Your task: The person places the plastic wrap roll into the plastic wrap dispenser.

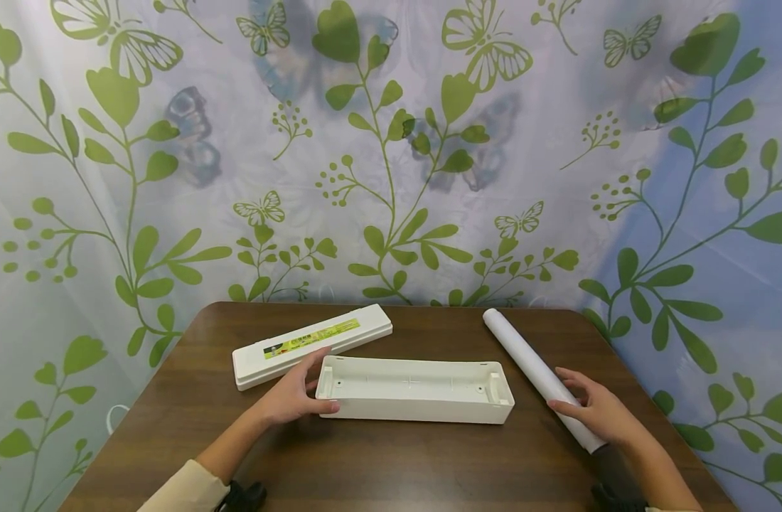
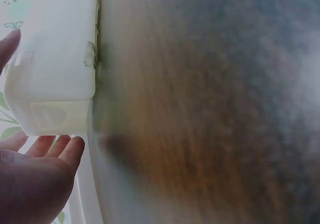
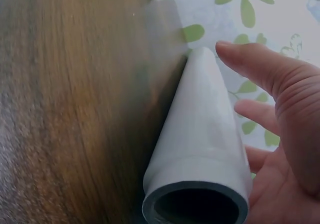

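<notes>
Showing hollow roll [image 3: 202,119]: right wrist only.

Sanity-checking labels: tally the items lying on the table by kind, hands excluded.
Open white box: 1
White lid with a printed label: 1
White roll: 1
Total: 3
</notes>
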The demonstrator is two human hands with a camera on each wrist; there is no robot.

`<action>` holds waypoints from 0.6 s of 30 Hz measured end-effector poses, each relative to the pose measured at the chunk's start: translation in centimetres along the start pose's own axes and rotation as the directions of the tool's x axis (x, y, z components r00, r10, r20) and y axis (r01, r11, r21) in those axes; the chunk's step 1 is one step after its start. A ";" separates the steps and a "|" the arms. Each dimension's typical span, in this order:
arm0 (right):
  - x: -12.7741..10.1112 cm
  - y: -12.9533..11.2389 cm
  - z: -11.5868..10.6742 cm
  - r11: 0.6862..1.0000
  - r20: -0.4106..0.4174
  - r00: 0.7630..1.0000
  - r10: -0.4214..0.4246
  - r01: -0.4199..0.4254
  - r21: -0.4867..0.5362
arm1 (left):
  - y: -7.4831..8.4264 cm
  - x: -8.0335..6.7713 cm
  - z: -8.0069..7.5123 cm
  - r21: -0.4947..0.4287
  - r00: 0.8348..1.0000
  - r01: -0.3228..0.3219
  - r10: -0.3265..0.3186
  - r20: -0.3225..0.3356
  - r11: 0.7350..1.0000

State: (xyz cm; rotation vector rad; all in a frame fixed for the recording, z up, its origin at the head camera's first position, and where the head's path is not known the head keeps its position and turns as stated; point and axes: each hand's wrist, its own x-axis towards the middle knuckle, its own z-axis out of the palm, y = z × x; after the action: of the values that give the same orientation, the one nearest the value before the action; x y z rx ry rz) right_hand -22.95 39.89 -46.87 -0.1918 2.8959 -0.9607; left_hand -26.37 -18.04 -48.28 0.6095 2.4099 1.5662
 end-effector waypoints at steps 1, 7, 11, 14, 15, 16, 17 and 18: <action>0.0 0.1 0.0 1.000 0.004 1.000 -0.013 0.013 0.001 | 0.0 0.1 0.0 0.001 1.000 0.002 -0.002 0.001 1.000; 0.3 0.5 0.1 0.998 0.021 1.000 -0.024 0.022 0.058 | -0.2 0.2 -0.3 0.020 1.000 0.002 -0.002 0.001 1.000; 0.5 0.9 0.1 0.993 0.052 0.998 -0.024 0.018 0.115 | -0.4 0.3 -0.5 -0.020 1.000 -0.007 0.008 0.028 1.000; 0.6 1.1 0.0 0.988 0.063 0.997 -0.046 0.036 0.153 | -0.7 0.4 -0.7 -0.064 0.998 -0.012 0.016 0.061 0.998; 0.7 1.1 0.0 0.986 0.065 0.996 -0.056 0.045 0.163 | -0.8 0.5 -0.7 -0.076 0.997 -0.014 0.019 0.071 0.997; 0.7 1.2 0.0 0.983 0.067 0.995 -0.069 0.056 0.172 | -0.9 0.5 -0.8 -0.087 0.997 -0.013 0.020 0.081 0.996; 0.7 1.3 0.0 0.982 0.066 0.995 -0.073 0.060 0.179 | -1.0 0.6 -0.8 -0.095 0.996 -0.010 0.018 0.092 0.995; 0.7 1.3 0.0 0.981 0.066 0.995 -0.077 0.064 0.183 | -1.1 0.7 -0.9 -0.106 0.995 -0.008 0.019 0.102 0.994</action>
State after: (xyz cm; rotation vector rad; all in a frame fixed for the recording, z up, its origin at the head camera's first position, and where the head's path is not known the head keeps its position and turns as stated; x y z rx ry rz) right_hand -23.81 40.87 -47.69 -0.3107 2.7337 -1.1948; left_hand -27.57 -18.84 -48.86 0.6702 2.2380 1.6138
